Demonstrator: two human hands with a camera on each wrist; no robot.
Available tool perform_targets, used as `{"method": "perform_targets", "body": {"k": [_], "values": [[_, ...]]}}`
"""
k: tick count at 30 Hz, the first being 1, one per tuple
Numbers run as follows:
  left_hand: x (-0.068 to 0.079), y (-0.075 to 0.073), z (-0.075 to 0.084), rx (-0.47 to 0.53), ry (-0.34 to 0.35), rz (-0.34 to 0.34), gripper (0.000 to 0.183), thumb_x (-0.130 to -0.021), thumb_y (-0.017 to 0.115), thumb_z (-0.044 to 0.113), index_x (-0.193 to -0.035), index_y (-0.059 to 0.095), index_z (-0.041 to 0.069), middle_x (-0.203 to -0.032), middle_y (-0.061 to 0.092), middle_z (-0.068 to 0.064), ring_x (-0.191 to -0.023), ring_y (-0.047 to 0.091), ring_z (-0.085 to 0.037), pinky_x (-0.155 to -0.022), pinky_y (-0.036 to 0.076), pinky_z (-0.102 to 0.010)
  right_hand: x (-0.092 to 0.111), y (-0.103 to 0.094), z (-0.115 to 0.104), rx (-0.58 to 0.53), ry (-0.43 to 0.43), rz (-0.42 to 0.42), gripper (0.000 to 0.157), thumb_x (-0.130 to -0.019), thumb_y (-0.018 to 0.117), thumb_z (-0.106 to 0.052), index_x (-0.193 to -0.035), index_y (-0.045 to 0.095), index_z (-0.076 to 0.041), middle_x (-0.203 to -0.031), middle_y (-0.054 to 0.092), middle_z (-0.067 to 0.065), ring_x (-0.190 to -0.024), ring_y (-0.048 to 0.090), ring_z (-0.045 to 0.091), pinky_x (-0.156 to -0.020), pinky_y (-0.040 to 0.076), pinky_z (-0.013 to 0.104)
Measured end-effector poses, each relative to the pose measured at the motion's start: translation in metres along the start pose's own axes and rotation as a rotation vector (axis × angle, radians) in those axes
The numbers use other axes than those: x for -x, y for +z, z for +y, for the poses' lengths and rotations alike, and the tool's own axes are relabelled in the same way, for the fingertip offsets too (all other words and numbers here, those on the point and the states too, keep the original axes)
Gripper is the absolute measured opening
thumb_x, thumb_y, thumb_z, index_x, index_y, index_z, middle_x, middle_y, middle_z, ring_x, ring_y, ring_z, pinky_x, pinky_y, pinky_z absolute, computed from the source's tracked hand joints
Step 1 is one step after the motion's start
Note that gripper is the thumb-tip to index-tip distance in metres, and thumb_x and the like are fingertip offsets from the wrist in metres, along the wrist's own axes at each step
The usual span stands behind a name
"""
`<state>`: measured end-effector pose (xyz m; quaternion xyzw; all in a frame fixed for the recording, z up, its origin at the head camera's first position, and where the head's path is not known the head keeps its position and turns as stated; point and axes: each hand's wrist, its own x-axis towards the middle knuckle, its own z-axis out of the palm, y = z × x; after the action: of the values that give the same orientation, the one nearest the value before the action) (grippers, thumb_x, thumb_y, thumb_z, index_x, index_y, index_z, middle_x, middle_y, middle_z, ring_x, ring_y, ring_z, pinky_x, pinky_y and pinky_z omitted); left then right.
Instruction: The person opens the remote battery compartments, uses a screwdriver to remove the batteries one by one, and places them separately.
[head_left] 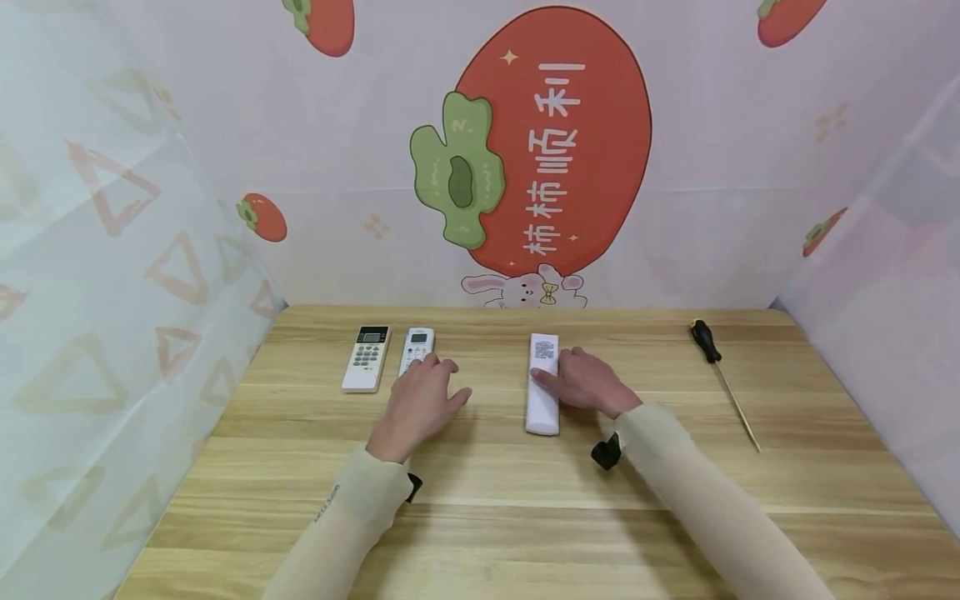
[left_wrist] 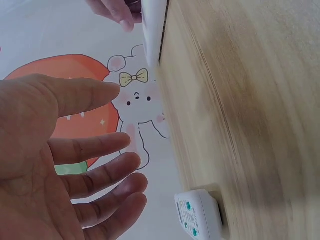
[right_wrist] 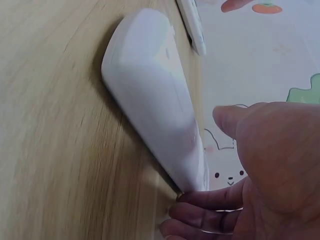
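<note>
A white remote control [head_left: 542, 408] lies back side up on the wooden table, with a printed label at its far end. My right hand [head_left: 588, 382] is at its right side. In the right wrist view, the fingertips [right_wrist: 187, 210] meet the edge of the white remote [right_wrist: 150, 85], while the thumb stands apart above it. My left hand [head_left: 422, 400] hovers with spread, relaxed fingers, holding nothing. Beneath and beyond it lies a second remote [head_left: 417, 343] with a small screen, partly hidden by the hand. Left of that is a cream remote [head_left: 365, 360] with a black top.
A screwdriver [head_left: 705, 340] with a black handle and long shaft lies at the right of the table [head_left: 480, 533]. A printed cloth [head_left: 337, 167] with persimmon drawings rises behind the table's back edge and along both sides.
</note>
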<state>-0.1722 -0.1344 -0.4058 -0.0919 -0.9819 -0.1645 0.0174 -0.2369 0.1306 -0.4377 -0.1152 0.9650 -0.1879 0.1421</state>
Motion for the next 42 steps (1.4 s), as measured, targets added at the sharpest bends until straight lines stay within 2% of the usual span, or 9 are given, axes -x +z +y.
{"method": "perform_targets", "body": {"k": [7,13,16,22,31,36,42], "values": [[0.0,0.001,0.002,-0.008,0.013,0.016,0.042,-0.092,0.074,0.034,-0.12,0.071,0.003,-0.113,0.065,-0.015,-0.096,0.058,-0.033,-0.076,0.05,-0.046,-0.002,0.006,-0.011,0.021,0.07,-0.016,0.096,-0.088,0.062,-0.071,-0.137,0.048,0.01,-0.122,0.056,0.022,-0.092,0.057,0.028,-0.08,0.05,0.041],[-0.003,0.003,0.005,-0.03,0.064,0.048,0.039,-0.092,0.075,0.034,-0.118,0.072,0.005,-0.111,0.065,-0.013,-0.098,0.057,-0.034,-0.081,0.049,-0.048,-0.002,0.012,-0.026,0.008,0.155,-0.017,0.108,-0.078,0.073,-0.072,-0.139,0.043,0.011,-0.119,0.056,0.021,-0.091,0.057,0.029,-0.076,0.052,0.038],[-0.004,0.005,0.006,-0.045,0.096,0.069,0.036,-0.093,0.074,0.033,-0.117,0.073,0.006,-0.111,0.065,-0.011,-0.102,0.057,-0.033,-0.085,0.048,-0.049,-0.002,0.015,-0.03,0.015,0.182,-0.004,0.104,-0.077,0.077,-0.067,-0.137,0.044,0.01,-0.113,0.057,0.019,-0.088,0.057,0.028,-0.072,0.052,0.037],[-0.004,0.006,0.008,-0.065,0.169,0.086,0.031,-0.094,0.074,0.031,-0.116,0.073,0.009,-0.112,0.064,-0.008,-0.107,0.055,-0.031,-0.092,0.045,-0.048,-0.003,0.019,-0.032,0.008,0.197,0.025,0.085,-0.084,0.079,-0.052,-0.133,0.046,0.009,-0.108,0.057,0.019,-0.084,0.058,0.028,-0.067,0.051,0.035],[-0.004,0.007,0.011,-0.08,0.22,-0.034,0.035,-0.094,0.074,0.033,-0.12,0.072,0.01,-0.114,0.061,-0.007,-0.109,0.051,-0.029,-0.091,0.045,-0.047,-0.002,0.018,-0.029,-0.001,0.195,0.022,0.079,-0.086,0.077,-0.047,-0.133,0.045,0.009,-0.107,0.056,0.019,-0.08,0.058,0.027,-0.062,0.051,0.034],[-0.006,0.009,0.011,-0.076,0.226,-0.068,0.035,-0.094,0.073,0.033,-0.121,0.072,0.01,-0.117,0.062,-0.008,-0.112,0.051,-0.03,-0.094,0.044,-0.049,0.002,0.013,-0.021,0.0,0.201,0.026,0.076,-0.088,0.074,-0.045,-0.132,0.045,0.01,-0.107,0.056,0.02,-0.081,0.058,0.028,-0.062,0.05,0.034],[-0.007,0.01,0.013,-0.06,0.239,-0.074,0.035,-0.094,0.073,0.032,-0.121,0.071,0.009,-0.118,0.062,-0.008,-0.112,0.052,-0.03,-0.097,0.044,-0.05,0.006,0.005,-0.01,-0.021,0.223,0.02,0.075,-0.089,0.074,-0.044,-0.132,0.044,0.01,-0.108,0.055,0.021,-0.083,0.058,0.03,-0.063,0.051,0.035]]}}
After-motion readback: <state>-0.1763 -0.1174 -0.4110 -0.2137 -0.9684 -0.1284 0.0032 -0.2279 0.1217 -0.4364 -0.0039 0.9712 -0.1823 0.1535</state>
